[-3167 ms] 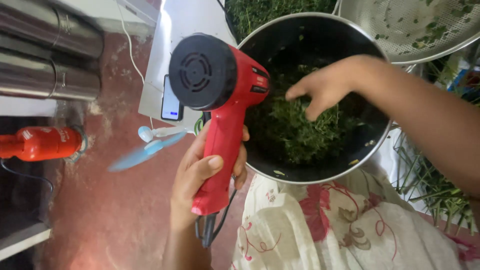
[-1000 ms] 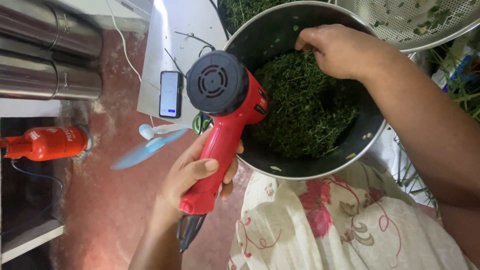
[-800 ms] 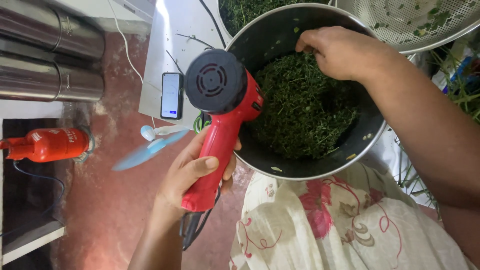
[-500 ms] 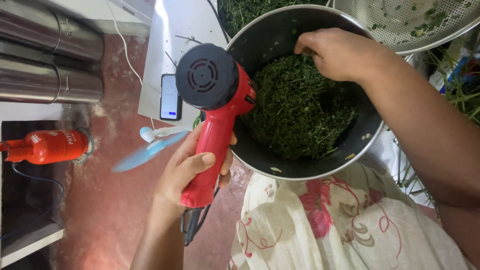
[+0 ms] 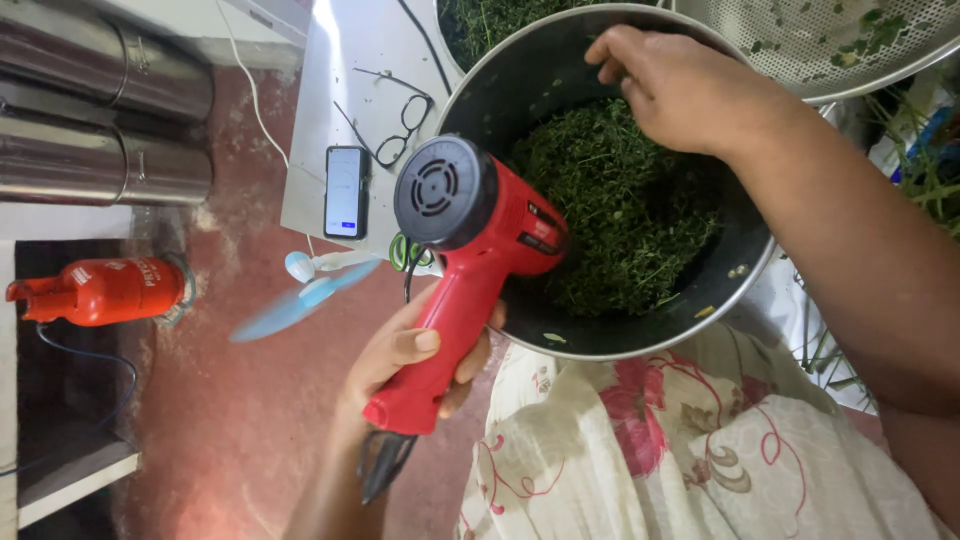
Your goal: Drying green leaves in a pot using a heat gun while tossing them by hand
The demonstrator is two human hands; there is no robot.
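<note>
We hold the red heat gun (image 5: pixel 470 265) by its handle in our left hand (image 5: pixel 405 355), fingers wrapped tight around the grip, its round black vented back facing up at us and its nozzle end pointed over the rim into the big dark metal pot (image 5: pixel 740 265); compared with half a second ago the gun sits much as it did, still aimed at the near left part of the pot, though over the last few seconds it has come in closer to the green stuff; our right hand (image 5: pixel 685 85) has moved too, from the middle of the pile, where it lay fingers-down three seconds back, up to the far rim, where it now rests curled over the edge of the chopped green herbs (image 5: pixel 610 200) (whether it pinches any leaves we cannot tell, since the fingertips are hidden); the herbs lie heaped inside the pot, which rests on our lap above the flowered cloth (image 5: pixel 690 450); we judge from this that the stirring hand has drawn clear of the gun's path, so the heap in front of the nozzle lies open to it; to the left a phone (image 5: pixel 346 191) and a pair of glasses (image 5: pixel 395 125) lie on a white board (image 5: pixel 340 60), a small blue fan (image 5: pixel 300 295) lies just below them, and a red gas cylinder (image 5: pixel 105 290) lies on the floor.
</note>
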